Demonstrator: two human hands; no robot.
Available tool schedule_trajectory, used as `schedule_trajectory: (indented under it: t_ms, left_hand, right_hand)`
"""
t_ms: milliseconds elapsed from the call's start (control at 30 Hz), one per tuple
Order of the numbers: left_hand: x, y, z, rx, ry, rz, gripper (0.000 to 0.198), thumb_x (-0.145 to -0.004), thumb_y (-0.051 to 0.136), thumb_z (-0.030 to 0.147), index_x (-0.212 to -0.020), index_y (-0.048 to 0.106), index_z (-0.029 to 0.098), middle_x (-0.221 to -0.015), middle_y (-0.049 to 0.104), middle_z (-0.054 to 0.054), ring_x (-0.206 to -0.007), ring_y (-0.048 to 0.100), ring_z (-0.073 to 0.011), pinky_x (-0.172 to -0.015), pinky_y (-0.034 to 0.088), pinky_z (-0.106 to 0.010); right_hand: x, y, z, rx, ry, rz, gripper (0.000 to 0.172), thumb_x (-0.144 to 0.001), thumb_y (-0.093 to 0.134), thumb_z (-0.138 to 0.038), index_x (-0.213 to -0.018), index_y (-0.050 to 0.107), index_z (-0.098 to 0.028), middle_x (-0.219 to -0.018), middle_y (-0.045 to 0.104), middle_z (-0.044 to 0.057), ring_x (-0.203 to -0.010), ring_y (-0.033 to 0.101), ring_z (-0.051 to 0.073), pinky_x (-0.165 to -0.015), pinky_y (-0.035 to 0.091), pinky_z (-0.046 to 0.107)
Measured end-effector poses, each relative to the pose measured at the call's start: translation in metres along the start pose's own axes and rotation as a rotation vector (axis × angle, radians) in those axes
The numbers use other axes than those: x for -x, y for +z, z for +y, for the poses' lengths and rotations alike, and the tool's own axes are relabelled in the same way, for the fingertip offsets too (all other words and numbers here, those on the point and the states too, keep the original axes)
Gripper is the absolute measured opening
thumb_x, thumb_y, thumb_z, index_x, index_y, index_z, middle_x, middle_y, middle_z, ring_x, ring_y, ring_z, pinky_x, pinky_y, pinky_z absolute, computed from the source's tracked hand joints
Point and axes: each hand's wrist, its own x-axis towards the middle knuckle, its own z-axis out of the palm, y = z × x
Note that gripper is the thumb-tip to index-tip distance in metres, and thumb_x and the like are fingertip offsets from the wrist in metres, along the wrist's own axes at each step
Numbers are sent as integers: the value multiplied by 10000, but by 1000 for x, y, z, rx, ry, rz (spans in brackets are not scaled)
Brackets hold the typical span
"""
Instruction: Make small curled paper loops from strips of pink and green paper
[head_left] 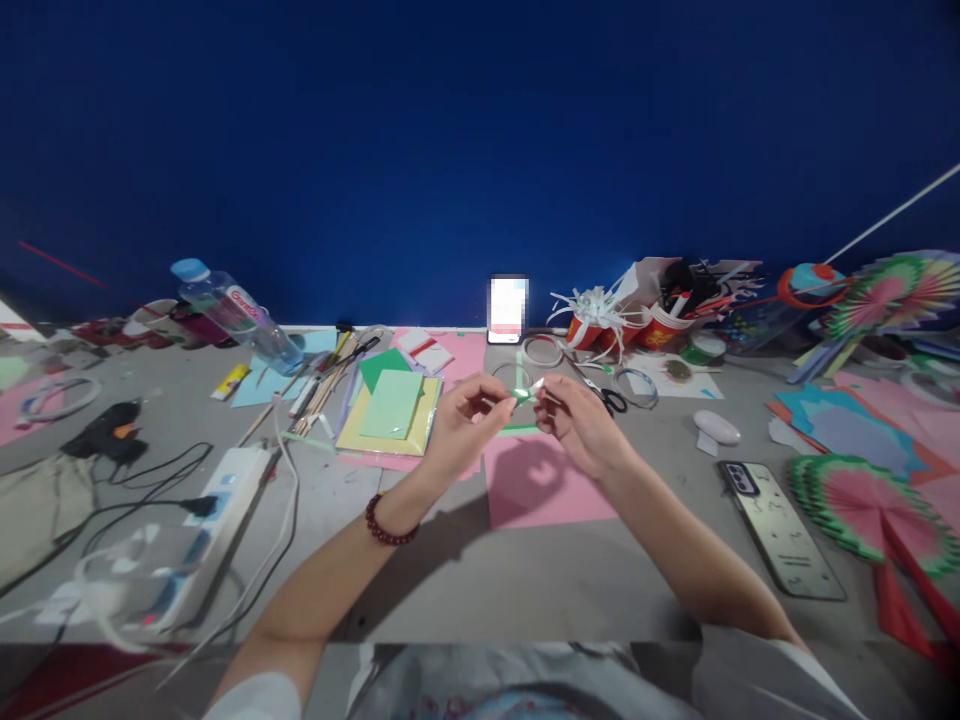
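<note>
While the left hand [466, 418] and the right hand [581, 425] are pinching a small green strip [523, 397] between their fingertips at the middle of the frame, scissors [616, 401] are lying close beside the right hand, a pink sheet [551, 500] is lying below, a paper stack [391, 405] is sitting left of centre, and a phone [784, 535] is resting at lower right.

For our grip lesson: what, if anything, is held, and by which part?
A green strip, pinched near opposite ends by the left hand and right hand.
</note>
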Motion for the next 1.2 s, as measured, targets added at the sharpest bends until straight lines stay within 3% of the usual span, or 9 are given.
schedule_trajectory:
  t_ms: [133,400,667,900,1067,1133,1200]
  left_hand:
    - [-2,-5,-1,138,-13,28,127,-763,700,262,-744,612,172,-816,603,-17,-676,606,-106,-583,506,-221]
    - [-12,-17,12,286,-74,172,192,-686,740,247,-687,565,170,-781,582,3,-709,648,-125,-531,503,-197]
    - [-22,-40,31,306,-24,285,195,-658,731,242,-670,544,187,-678,585,12,-684,621,-116,-519,479,-193]
    - [-25,-56,46,332,15,305,189,-674,705,234,-702,520,207,-702,625,10,-717,640,-125,-549,474,-207]
    - [-26,-59,49,310,-52,233,162,-679,680,218,-684,519,199,-703,630,6,-705,643,-128,-558,493,-212]
    - [-25,-58,49,300,-86,209,144,-690,670,213,-699,526,200,-702,633,3,-713,652,-136,-573,509,-224]
    - [-24,-56,48,304,-112,187,140,-700,667,212,-714,529,202,-723,649,-4,-732,666,-148,-594,530,-242]
  right_hand:
    - [-11,-5,2,-182,79,50,293,-573,814,-292,-700,574,-182,-647,546,-68,-506,470,51,-422,381,164]
    - [-46,-30,10,-227,53,255,106,-736,644,-184,-715,540,-182,-634,541,-63,-464,459,46,-372,367,149]
    - [-69,-51,14,-236,32,410,101,-797,542,-162,-721,484,-195,-582,506,-70,-423,438,51,-359,346,147]
    - [-76,-78,-2,-244,-60,509,143,-811,504,-173,-689,436,-200,-544,483,-73,-393,414,55,-358,334,149]
    - [-69,-91,-35,-247,-289,577,130,-832,455,-150,-718,444,-212,-621,540,-44,-504,539,74,-458,441,171]
    - [-65,-90,-52,-221,-535,651,115,-856,430,-157,-768,433,-230,-697,563,-34,-632,620,89,-560,500,190]
    - [-63,-85,-66,-92,-905,759,81,-866,422,-179,-824,412,-247,-807,579,-10,-739,672,124,-622,536,247]
